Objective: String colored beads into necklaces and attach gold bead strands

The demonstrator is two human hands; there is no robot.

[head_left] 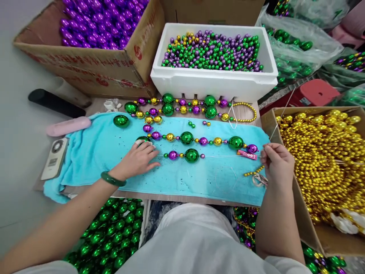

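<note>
Two hands flank a short beaded strand (pixel 191 155) on the blue towel (pixel 171 180): the right hand (pixel 276 161) pinches the white string (pixel 219 156) in its fingers; the left hand (pixel 138 160) lies by a large green bead (pixel 143 138), whether its fingers grasp anything I cannot tell

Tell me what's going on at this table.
A person is handling a thin string. The right hand pinches it; the left hand partly covers a large green bead. Between the hands, a short row of strung beads lies on a blue towel, with a longer row just beyond it.
</note>
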